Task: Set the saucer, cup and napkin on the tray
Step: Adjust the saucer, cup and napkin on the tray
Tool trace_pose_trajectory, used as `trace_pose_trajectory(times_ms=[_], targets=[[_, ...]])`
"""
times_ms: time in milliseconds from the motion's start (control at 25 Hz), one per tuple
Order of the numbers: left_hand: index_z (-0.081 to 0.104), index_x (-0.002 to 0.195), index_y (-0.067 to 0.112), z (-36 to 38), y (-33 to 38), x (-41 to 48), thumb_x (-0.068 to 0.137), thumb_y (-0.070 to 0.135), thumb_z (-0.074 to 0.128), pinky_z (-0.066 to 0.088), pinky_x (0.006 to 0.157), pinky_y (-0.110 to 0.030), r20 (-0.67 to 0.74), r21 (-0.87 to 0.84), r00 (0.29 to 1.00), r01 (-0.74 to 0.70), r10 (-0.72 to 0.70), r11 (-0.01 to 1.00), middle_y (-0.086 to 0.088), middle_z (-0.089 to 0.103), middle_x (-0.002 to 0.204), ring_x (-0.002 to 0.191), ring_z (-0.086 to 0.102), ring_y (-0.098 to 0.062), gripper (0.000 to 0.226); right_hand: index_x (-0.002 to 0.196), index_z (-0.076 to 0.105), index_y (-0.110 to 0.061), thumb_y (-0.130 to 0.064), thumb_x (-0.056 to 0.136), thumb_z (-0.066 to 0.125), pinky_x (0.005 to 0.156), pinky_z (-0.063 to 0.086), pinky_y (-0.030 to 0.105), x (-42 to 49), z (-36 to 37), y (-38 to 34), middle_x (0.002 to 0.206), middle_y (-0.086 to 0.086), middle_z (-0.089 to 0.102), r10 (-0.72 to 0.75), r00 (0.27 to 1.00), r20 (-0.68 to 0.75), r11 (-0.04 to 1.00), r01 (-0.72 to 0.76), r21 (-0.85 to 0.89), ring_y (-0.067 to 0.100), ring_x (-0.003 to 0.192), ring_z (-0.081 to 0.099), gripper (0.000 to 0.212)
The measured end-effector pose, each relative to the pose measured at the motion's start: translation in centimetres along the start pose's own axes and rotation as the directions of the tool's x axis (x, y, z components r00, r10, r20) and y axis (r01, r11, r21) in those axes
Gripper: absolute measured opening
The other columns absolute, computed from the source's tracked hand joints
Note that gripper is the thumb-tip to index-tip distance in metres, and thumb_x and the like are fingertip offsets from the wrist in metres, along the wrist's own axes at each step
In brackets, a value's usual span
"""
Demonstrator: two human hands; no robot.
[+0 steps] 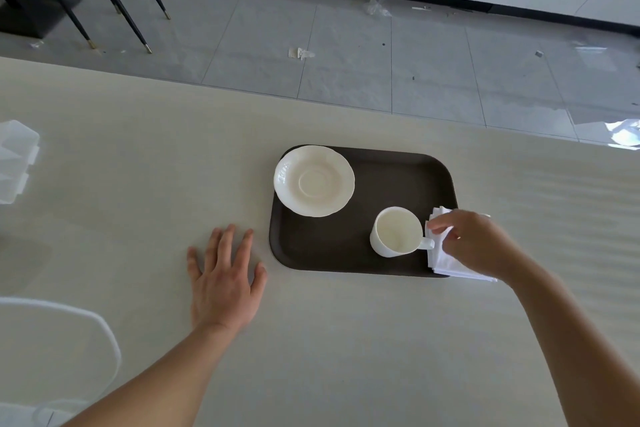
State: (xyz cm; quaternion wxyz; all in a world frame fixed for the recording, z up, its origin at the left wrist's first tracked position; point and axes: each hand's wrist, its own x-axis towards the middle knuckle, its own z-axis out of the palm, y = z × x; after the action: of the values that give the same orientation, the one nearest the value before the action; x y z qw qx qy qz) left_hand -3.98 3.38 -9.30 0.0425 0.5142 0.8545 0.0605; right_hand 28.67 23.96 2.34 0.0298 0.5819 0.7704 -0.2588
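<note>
Pinching soft, limp napkin (446, 262) at tray (398, 170) edge, right hand (474, 241) fingers closed on folds; left hand (225, 277) lay flat, released; cup (398, 232), saucer (313, 180) looked fragile.

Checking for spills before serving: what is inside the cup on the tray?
The cup looks empty: only its pale inner wall and bottom show, with no liquid or object visible. It stands directly on the tray, not the saucer. What lies under its base is hidden.
</note>
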Motion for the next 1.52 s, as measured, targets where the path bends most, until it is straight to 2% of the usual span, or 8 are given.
trace_pose_trajectory(times_ms=[120,360,520,680,920,1080,1320,1520], targets=[[0.045,0.147,0.024,-0.1,-0.1,0.0,0.089,0.047,0.035,0.016,0.118,-0.064,0.001,-0.003,1.0,0.004,-0.004,1.0,-0.009,0.039,0.155,0.147,0.028,-0.029,0.063,0.099,0.076,-0.021,-0.015,0.086,0.07,0.058,0.034,0.01,-1.0,0.7,0.2,0.087,-0.005,0.069,-0.024,0.999,0.037,0.999,0.022,0.04,0.008,0.073,0.058,0.016],[0.045,0.147,0.024,-0.2,0.1,0.1,0.089,0.047,0.035,0.015,0.118,-0.063,0.009,-0.013,1.0,0.011,-0.011,1.0,-0.009,0.039,0.155,0.148,0.028,-0.029,0.063,0.086,0.081,-0.017,-0.02,0.088,0.072,0.065,0.052,0.03,-1.3,2.7,-0.3,0.075,0.0,0.07,-0.09,0.976,-0.199,0.989,0.111,0.098,0.018,0.068,0.065,0.009],[0.045,0.147,0.023,-0.2,0.0,0.0,0.088,0.047,0.035,0.015,0.118,-0.064,0.006,-0.017,1.0,0.005,-0.005,1.0,-0.01,0.039,0.155,0.148,0.029,-0.031,0.064,0.085,0.078,-0.015,-0.022,0.088,0.072,0.058,0.047,0.012,-1.2,4.2,-0.6,0.073,-0.002,0.069,0.01,0.954,-0.301,0.957,0.078,0.281,0.01,0.063,0.065,0.01],[0.044,0.148,0.024,-0.4,0.1,0.1,0.089,0.048,0.033,0.014,0.119,-0.063,0.017,-0.006,1.0,0.008,-0.008,1.0,-0.01,0.038,0.156,0.148,0.028,-0.03,0.065,0.08,0.077,-0.017,-0.027,0.089,0.071,0.064,0.054,0.031,-0.5,5.5,-1.5,0.073,0.0,0.069,0.067,0.933,-0.354,0.942,0.059,0.331,0.012,0.063,0.069,0.014],[0.043,0.148,0.024,-0.6,0.0,0.0,0.089,0.047,0.034,0.013,0.12,-0.063,0.03,-0.013,1.0,0.01,-0.009,1.0,-0.01,0.037,0.157,0.149,0.027,-0.03,0.065,0.072,0.074,-0.02,-0.032,0.087,0.073,0.058,0.035,0.008,0.9,6.6,-3.2,0.067,-0.007,0.064,0.146,0.884,-0.445,0.94,0.017,0.342,0.004,0.062,0.06,0.019],[0.045,0.147,0.023,-0.6,0.1,0.0,0.088,0.047,0.034,0.014,0.119,-0.064,0.019,-0.015,1.0,0.004,-0.003,1.0,-0.011,0.039,0.156,0.148,0.029,-0.03,0.064,0.067,0.073,-0.018,-0.035,0.087,0.072,0.054,0.032,0.014,1.7,7.1,-4.3,0.068,-0.005,0.064,0.222,0.851,-0.475,0.932,-0.042,0.359,0.01,0.065,0.056,0.026],[0.045,0.147,0.023,-0.3,0.0,0.0,0.088,0.046,0.036,0.016,0.118,-0.064,0.007,-0.011,1.0,-0.002,0.002,1.0,-0.011,0.039,0.156,0.148,0.029,-0.031,0.063,0.072,0.071,-0.016,-0.035,0.087,0.07,0.07,0.052,0.034,2.8,7.6,-5.7,0.076,-0.001,0.066,0.314,0.834,-0.453,0.867,-0.058,0.494,0.021,0.072,0.067,0.024],[0.045,0.146,0.024,-0.2,0.0,0.0,0.088,0.046,0.037,0.016,0.118,-0.064,0.0,-0.01,1.0,0.002,-0.002,1.0,-0.011,0.04,0.155,0.147,0.03,-0.031,0.063,0.073,0.069,-0.02,-0.039,0.088,0.069,0.063,0.049,0.025,3.4,7.6,-6.4,0.077,-0.002,0.07,0.333,0.846,-0.417,0.842,-0.068,0.535,0.014,0.065,0.07,0.024]])
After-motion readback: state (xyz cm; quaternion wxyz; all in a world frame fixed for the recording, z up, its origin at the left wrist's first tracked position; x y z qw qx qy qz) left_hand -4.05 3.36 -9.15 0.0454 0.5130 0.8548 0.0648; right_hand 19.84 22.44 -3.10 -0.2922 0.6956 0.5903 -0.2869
